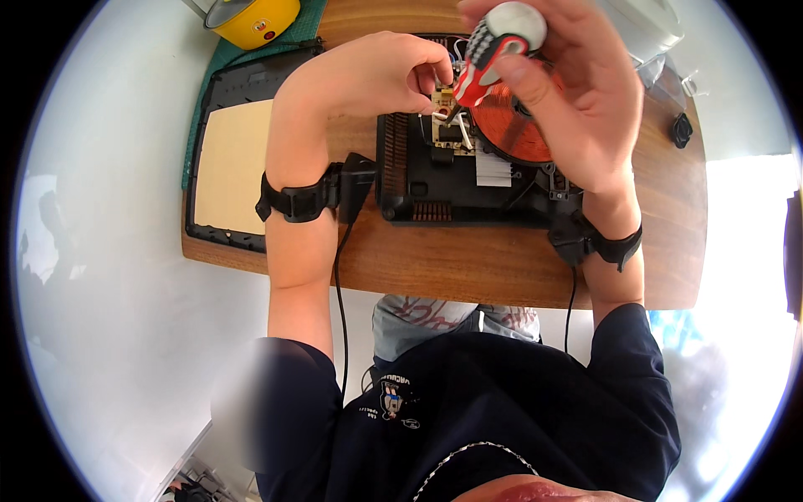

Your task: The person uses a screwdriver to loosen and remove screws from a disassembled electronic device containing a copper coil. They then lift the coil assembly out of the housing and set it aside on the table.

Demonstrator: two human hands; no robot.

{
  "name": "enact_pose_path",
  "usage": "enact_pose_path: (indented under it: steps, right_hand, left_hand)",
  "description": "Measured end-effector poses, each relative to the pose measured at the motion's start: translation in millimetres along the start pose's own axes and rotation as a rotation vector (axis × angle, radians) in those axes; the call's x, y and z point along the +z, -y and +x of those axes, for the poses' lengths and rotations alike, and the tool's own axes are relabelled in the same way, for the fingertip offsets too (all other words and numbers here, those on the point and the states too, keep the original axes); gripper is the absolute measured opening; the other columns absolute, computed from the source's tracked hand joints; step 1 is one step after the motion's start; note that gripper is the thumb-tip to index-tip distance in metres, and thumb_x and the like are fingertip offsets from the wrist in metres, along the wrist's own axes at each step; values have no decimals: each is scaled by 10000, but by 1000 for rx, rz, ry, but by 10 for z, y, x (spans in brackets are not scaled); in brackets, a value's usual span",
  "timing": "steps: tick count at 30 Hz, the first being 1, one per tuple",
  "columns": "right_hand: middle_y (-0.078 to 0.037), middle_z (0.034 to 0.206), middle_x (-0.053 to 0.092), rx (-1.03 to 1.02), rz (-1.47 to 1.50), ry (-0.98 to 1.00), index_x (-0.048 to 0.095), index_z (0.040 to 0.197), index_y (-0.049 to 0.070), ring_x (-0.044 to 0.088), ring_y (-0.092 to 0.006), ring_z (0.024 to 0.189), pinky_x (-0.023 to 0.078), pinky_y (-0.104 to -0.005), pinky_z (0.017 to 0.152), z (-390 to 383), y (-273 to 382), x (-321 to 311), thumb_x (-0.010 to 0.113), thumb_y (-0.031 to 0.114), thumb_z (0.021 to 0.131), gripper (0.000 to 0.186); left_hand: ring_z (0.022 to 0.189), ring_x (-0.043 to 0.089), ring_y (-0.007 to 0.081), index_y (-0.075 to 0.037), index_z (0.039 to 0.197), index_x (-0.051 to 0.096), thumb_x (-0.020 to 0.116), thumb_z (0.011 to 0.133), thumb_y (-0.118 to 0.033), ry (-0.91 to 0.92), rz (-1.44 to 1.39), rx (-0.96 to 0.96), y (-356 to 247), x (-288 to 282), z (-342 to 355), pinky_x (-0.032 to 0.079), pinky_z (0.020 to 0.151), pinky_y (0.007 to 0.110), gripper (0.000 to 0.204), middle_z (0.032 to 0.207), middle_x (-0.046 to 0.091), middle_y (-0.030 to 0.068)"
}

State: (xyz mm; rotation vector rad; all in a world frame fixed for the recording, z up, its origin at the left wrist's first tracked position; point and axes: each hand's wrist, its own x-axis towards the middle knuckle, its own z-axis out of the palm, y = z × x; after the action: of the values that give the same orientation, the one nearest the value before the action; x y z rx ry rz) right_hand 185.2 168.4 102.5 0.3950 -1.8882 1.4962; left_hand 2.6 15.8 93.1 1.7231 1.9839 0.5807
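My right hand (581,105) is wrapped round the red, white and black handle of a screwdriver (489,67), tilted with its shaft down at the circuit board (442,146). My left hand (372,71) arches in from the left, fingers bent and apart, tips close to the board's upper left side. Whether they touch it I cannot tell. The board sits in the black housing (452,197) of an opened induction cooker, beside a copper coil (517,130), partly hidden by my right hand. A finned metal heat sink (493,171) is below the coil.
To the left lies a black-framed panel (230,167) with a cream inner face, partly over a green mat (191,155). A yellow pot (259,21) stands at the far left. A small black part (682,130) and clear plastic (665,79) lie right on the wooden table (468,259).
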Motion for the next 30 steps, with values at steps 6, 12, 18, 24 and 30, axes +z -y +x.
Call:
enact_pose_path:
  steps: [6,12,18,24,30]
  right_hand:
    - [-205,1242,660,-181,-60,-261,471,1429,-68,663,-235,1121,562,-334,947,90,75,-142,655,141,1013,501]
    - [-206,1262,655,-173,-56,-562,443,1453,-46,666,-255,1143,568,-365,971,179,214,-53,557,133,1065,442]
    - [-271,1277,644,-219,-33,-629,461,1420,-47,660,-344,1184,551,-416,1000,176,138,-210,523,82,1069,378]
    - [-275,1292,637,-313,-167,-687,462,1419,-43,642,-357,1214,548,-425,1024,209,100,-180,543,84,1059,390]
    - [-359,1291,608,-317,-52,-748,465,1341,-69,610,-483,1246,552,-555,1053,171,88,-301,503,28,1066,294]
  left_hand:
    - [975,687,170,-30,1240,694,775,833,-20,-80,-36,32,56,-47,-39,550,917,321,415,1058,745,59]
    - [979,704,144,7,1201,726,745,871,-14,-132,-270,23,-18,-67,19,552,923,298,331,1068,767,73]
    - [924,717,125,26,1163,739,729,893,-13,-295,-396,49,-32,-63,79,566,869,273,273,983,778,72]
    - [885,743,204,83,1137,716,660,990,-30,-575,-771,27,-60,-137,114,597,837,316,193,1000,771,159]
    - [907,754,240,68,1155,722,659,995,-21,-853,-1045,148,36,-215,73,622,849,346,193,1008,768,155]
